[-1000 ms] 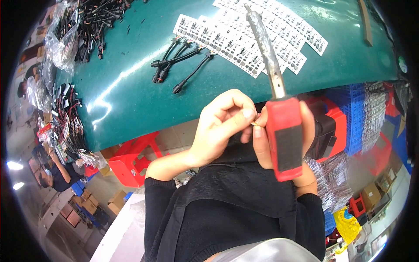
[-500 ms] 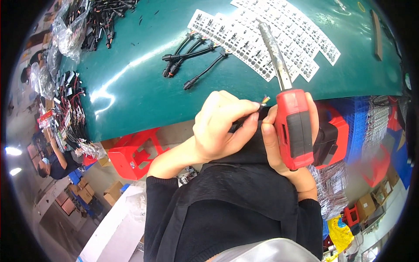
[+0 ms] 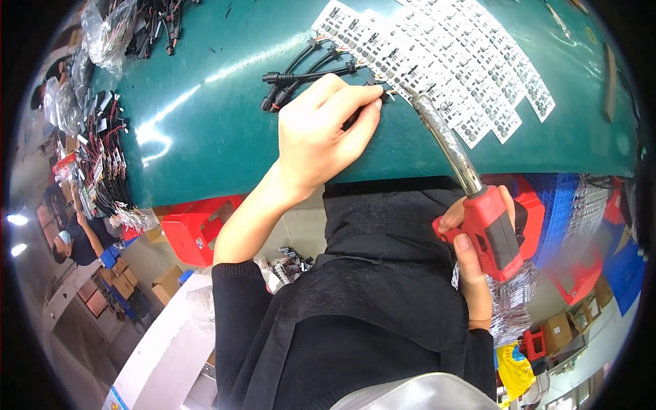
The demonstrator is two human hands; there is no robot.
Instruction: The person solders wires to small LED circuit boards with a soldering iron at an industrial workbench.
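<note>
My left hand (image 3: 320,133) reaches over the green table (image 3: 219,143) and pinches a black cable whose thin bare-ended wires (image 3: 389,93) stick out past the fingertips. Most of that cable is hidden behind the hand. The wire ends lie close to the lower edge of white circuit board panels (image 3: 471,65) dotted with dark parts. My right hand (image 3: 469,258) grips a red and black soldering gun (image 3: 493,236). Its long metal barrel slants up and left, with the tip near the wires and the board edge. Several black connector cables (image 3: 301,78) lie beside my left hand, their wire ends at the panels.
Bundles of dark cables and a clear plastic bag (image 3: 109,34) lie at the far left. A brown strip (image 3: 609,82) rests at the right. Red stools (image 3: 195,236) and blue crates (image 3: 552,205) stand below the table edge. A person (image 3: 85,236) sits at the left.
My left hand has moved up and forward with the cable, from above my lap to the board edge. The soldering gun has shifted down and right, its tip now beside the wires.
</note>
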